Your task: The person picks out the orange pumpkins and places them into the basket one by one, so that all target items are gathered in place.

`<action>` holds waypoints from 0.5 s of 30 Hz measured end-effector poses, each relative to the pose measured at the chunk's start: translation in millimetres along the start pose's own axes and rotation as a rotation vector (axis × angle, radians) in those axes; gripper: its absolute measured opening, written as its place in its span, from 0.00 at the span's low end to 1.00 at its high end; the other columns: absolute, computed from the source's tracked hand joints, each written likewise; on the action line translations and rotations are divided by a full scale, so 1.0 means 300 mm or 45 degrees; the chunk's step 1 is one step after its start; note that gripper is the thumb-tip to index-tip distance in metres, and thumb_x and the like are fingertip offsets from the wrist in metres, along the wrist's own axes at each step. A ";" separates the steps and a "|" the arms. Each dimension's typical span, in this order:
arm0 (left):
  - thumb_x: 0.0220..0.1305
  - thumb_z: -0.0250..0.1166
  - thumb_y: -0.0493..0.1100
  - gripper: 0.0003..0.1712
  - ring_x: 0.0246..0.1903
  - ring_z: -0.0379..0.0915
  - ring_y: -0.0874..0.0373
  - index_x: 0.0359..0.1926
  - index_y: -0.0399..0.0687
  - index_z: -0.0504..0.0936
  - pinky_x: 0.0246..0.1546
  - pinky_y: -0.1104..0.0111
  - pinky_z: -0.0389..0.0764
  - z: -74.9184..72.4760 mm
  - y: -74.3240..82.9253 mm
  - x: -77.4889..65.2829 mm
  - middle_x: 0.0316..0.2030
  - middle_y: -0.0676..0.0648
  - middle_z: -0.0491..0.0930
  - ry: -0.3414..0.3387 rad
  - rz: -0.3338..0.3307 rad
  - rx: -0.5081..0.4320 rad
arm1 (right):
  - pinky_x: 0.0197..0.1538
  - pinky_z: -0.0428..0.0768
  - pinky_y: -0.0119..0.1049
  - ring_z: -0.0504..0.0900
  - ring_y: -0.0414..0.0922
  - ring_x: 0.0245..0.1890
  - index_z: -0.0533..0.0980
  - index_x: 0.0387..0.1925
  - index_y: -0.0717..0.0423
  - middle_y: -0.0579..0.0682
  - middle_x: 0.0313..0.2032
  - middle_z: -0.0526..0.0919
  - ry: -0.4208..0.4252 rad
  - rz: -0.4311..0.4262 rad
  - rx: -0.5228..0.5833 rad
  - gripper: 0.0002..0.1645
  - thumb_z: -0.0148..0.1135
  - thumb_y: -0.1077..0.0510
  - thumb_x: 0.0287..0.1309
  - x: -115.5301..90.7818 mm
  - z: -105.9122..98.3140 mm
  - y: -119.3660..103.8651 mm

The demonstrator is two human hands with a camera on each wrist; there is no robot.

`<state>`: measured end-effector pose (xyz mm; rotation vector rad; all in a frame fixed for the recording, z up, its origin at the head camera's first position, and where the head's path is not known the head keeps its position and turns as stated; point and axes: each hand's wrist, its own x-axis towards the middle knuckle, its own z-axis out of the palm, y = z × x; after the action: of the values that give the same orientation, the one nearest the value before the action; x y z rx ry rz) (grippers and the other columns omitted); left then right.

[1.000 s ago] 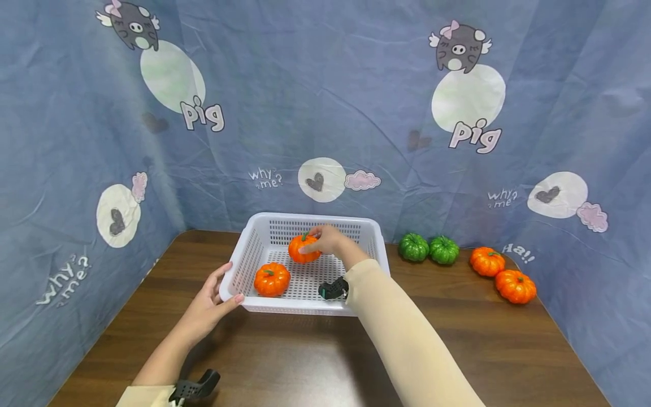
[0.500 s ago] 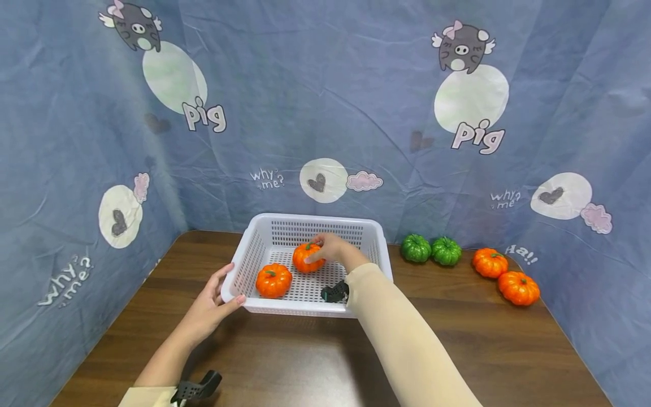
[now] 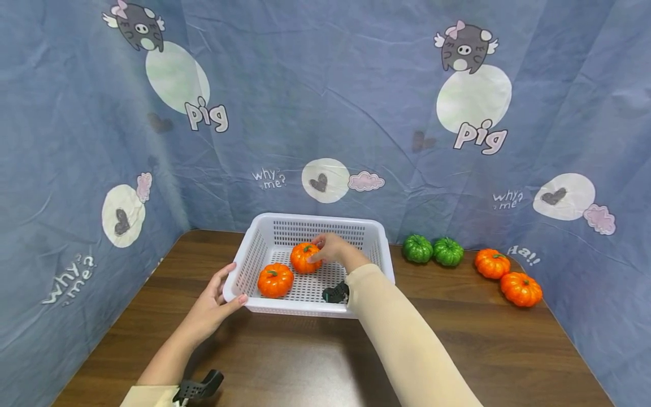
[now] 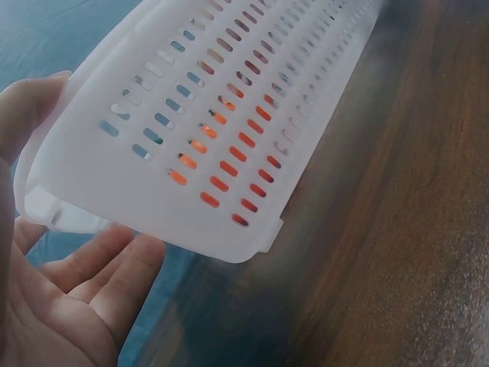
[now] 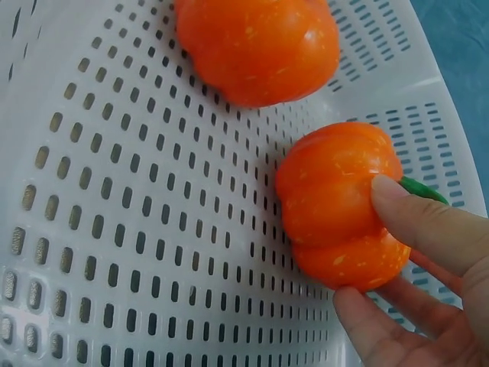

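Observation:
Inside a white plastic basket (image 3: 310, 307) are two small orange pumpkins with green stems. My right hand (image 3: 333, 251) reaches in over the front rim and grips the farther pumpkin (image 3: 303, 258), thumb on its side and fingers round it. In the right wrist view this pumpkin (image 5: 340, 206) sits low over the slotted basket floor (image 5: 153, 222). The other pumpkin (image 3: 275, 280) rests nearer the front left corner. My left hand (image 3: 208, 308) holds the basket's left front corner, thumb on the front rim and fingers round the left side. The left wrist view shows those fingers at the basket's edge (image 4: 153, 222).
To the right of the basket, two green pumpkins (image 3: 432, 250) stand by the back curtain (image 3: 325, 102). Two more orange pumpkins (image 3: 520, 289) sit at the far right of the brown wooden table (image 3: 305, 362). Curtain also borders the table's left and right sides.
My right hand has lowered the farther pumpkin toward the basket floor and shifted it slightly toward the front. The left hand keeps its hold on the corner.

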<state>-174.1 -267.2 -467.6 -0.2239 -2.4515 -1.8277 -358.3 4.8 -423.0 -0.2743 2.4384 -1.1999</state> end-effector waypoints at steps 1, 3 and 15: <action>0.65 0.68 0.37 0.50 0.64 0.65 0.34 0.78 0.46 0.46 0.49 0.76 0.74 0.000 -0.001 0.000 0.69 0.28 0.61 0.000 -0.003 -0.001 | 0.52 0.81 0.41 0.79 0.51 0.51 0.76 0.58 0.57 0.58 0.57 0.76 0.002 0.005 -0.006 0.33 0.78 0.64 0.50 0.004 0.001 0.001; 0.65 0.68 0.38 0.50 0.64 0.65 0.34 0.78 0.46 0.46 0.50 0.75 0.75 -0.001 -0.002 0.001 0.69 0.28 0.61 0.002 -0.007 0.005 | 0.52 0.81 0.41 0.80 0.50 0.50 0.76 0.59 0.56 0.57 0.57 0.76 0.010 0.012 -0.017 0.33 0.77 0.62 0.50 0.010 0.001 0.002; 0.65 0.68 0.37 0.50 0.64 0.65 0.34 0.78 0.46 0.46 0.49 0.75 0.75 0.000 -0.005 0.000 0.68 0.28 0.62 0.007 -0.008 -0.004 | 0.53 0.81 0.42 0.81 0.50 0.47 0.75 0.60 0.57 0.58 0.56 0.77 0.001 0.001 -0.014 0.34 0.77 0.61 0.51 -0.007 0.001 -0.006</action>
<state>-174.5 -267.7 -469.1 -0.2115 -2.4489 -1.8324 -356.3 4.4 -421.2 -0.2765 2.4460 -1.1870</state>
